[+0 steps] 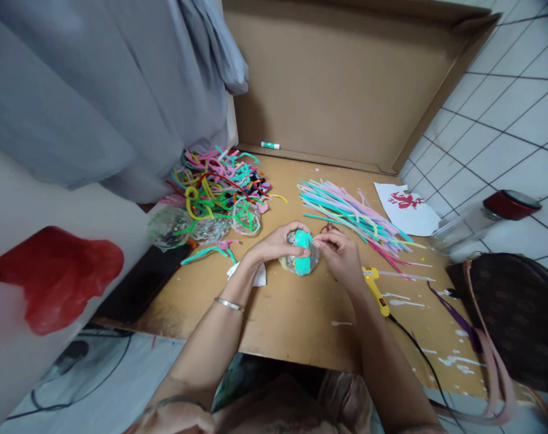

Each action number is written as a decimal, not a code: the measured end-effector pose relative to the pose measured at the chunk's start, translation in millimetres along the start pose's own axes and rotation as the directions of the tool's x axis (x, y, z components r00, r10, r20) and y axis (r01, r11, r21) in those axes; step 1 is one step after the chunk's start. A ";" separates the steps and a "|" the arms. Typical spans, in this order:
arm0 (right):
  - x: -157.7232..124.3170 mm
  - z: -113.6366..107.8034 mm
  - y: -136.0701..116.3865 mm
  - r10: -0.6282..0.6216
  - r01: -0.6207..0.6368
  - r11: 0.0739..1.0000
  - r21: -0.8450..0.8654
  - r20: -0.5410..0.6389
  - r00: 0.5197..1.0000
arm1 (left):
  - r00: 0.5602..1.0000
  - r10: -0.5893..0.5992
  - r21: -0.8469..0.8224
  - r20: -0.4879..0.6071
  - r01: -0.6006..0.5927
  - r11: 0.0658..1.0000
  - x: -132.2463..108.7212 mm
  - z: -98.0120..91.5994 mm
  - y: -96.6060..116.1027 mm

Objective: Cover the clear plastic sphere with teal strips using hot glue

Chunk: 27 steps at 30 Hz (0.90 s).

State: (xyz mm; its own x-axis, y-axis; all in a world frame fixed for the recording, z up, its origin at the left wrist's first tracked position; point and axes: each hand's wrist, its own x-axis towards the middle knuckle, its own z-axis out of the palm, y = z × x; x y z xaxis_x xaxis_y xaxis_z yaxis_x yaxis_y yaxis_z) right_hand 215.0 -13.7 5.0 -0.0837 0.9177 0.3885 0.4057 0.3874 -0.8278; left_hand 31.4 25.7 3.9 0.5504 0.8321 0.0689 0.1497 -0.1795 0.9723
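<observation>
My left hand (280, 242) wraps around a clear, round plastic piece (288, 264) that looks like a bottle bottom. A band of turquoise pipe cleaners (303, 265) runs across its middle. My right hand (341, 253) is at the piece's right edge, thumb and fingertips pinched together; whatever lies between them is too small to make out. Just behind the right fingers, red-handled scissors (330, 227) show in part. A yellow glue gun (375, 292) lies to the right, partly behind my right forearm. Under my left wrist is a white scrap of paper (258, 276).
A tangled heap of coloured pipe cleaners (210, 187) and clear plastic pieces (210, 230) lie left. Straight pipe cleaners (346, 208) spread right of centre. A glass bottle (468, 223), a brown bag (518, 313) and the glue gun's black cord (418, 346) are at right.
</observation>
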 end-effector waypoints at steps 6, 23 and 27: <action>-0.2 4.2 4.2 0.042 -0.039 0.992 0.118 -0.023 0.999 | 1.000 0.003 -0.029 -0.002 -0.003 1.000 0.1 0.5 0.0; -0.3 6.4 6.1 -0.002 0.003 0.996 0.092 -0.012 1.000 | 1.000 -0.030 -0.044 0.008 0.030 0.999 -1.8 1.2 5.1; 0.0 5.1 4.9 0.000 0.001 0.996 0.090 -0.002 1.000 | 0.999 -0.027 -0.041 0.017 0.028 0.999 -2.8 1.6 7.2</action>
State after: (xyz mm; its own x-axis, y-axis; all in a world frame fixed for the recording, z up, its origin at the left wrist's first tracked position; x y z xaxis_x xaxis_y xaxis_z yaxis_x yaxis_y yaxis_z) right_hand 212.3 -11.3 -1.1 -0.0822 0.9173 0.3896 0.3221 0.3944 -0.8606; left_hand 32.3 21.2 10.4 0.5599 0.8276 0.0386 0.1315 -0.1347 0.9821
